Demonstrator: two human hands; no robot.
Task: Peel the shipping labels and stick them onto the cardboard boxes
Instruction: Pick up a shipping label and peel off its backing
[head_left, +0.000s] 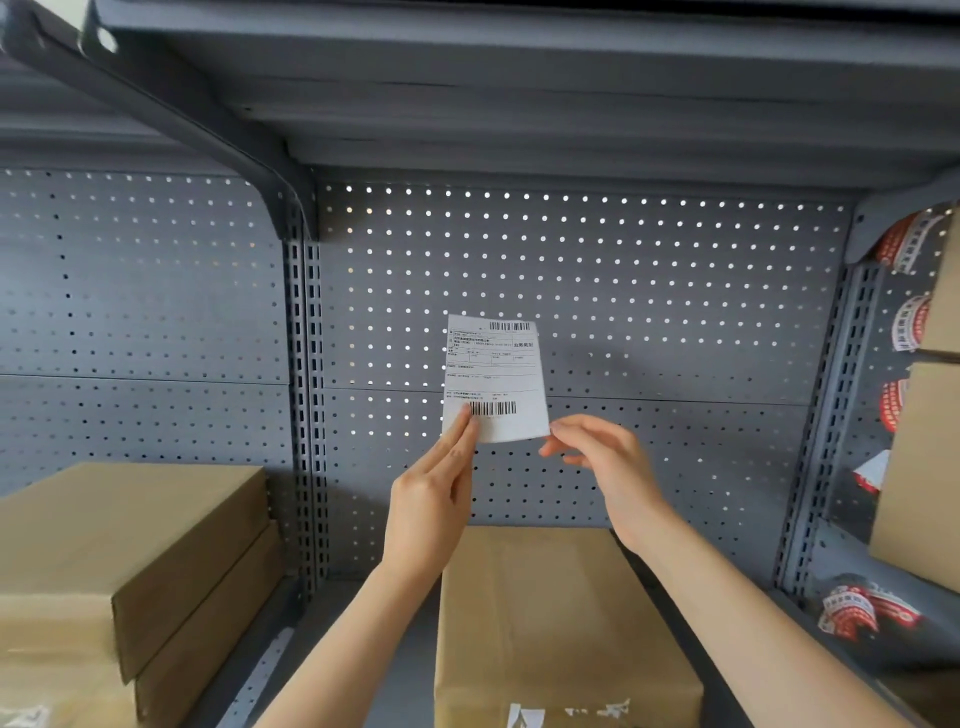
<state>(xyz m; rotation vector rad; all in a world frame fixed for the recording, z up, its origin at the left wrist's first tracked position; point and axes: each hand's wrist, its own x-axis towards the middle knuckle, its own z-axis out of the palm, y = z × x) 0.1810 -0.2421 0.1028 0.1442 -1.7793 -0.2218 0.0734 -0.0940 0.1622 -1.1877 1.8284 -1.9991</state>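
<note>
Head view: left hand (431, 499) pinches the label (493, 379) at its lower left corner; right hand's (608, 467) fingertips close on the lower right corner, above a box (561, 623).

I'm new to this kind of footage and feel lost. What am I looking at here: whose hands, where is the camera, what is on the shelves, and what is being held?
There is no machine here. A person wears one camera on the head, so you see their own two bare hands from above and behind, reaching forward.

The left hand pinches the lower left corner of a shipping label, a white sheet with barcodes, held upright in front of a grey pegboard. The right hand picks at the label's lower right corner, probably to peel it; whether any backing has come away cannot be seen.

Below the hands, a cardboard box sits on the grey shelf. Two more boxes are stacked at the left, and further boxes stand at the right, beside rolls of red and white tape.
</note>
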